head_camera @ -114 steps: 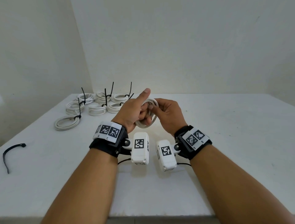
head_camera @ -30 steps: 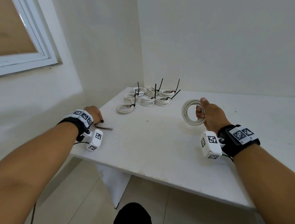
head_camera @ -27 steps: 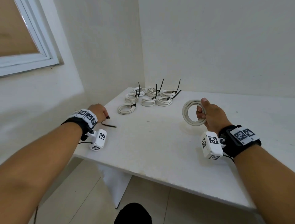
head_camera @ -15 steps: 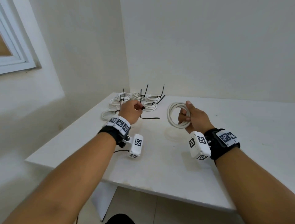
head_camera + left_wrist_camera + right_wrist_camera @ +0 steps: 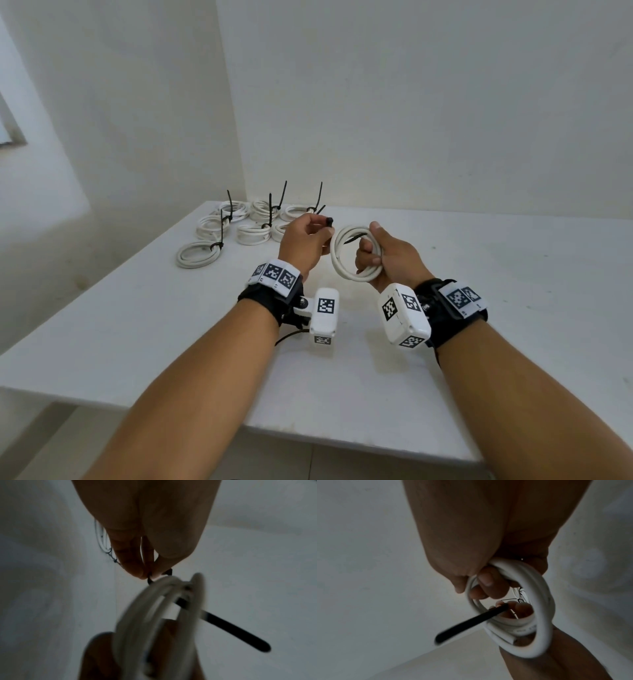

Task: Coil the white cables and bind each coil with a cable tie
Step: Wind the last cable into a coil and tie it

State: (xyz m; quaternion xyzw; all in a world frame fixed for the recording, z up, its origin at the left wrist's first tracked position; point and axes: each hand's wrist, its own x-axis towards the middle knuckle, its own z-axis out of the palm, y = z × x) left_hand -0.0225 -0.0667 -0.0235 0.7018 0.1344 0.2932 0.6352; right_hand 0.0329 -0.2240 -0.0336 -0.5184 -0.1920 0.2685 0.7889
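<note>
My right hand (image 5: pixel 372 247) grips a white cable coil (image 5: pixel 343 264) upright above the table, fingers curled through its ring (image 5: pixel 537 601). My left hand (image 5: pixel 320 230) is just left of the coil and pinches the head end of a black cable tie (image 5: pixel 329 221) between thumb and fingertips (image 5: pixel 137 569). The tie's tail (image 5: pixel 231 630) runs through the coil's opening and sticks out on the far side (image 5: pixel 467 625). The coil (image 5: pixel 150 615) is blurred in the left wrist view.
Several white coils bound with black ties (image 5: pixel 253 233) lie at the back left of the white table (image 5: pixel 513 308), near the wall corner. The table's front edge runs below my forearms, with floor beyond it.
My left hand picked up the black tie from the table's left edge and carried it right to the coil. Its tail now passes through the ring. My right hand kept holding the coil.
</note>
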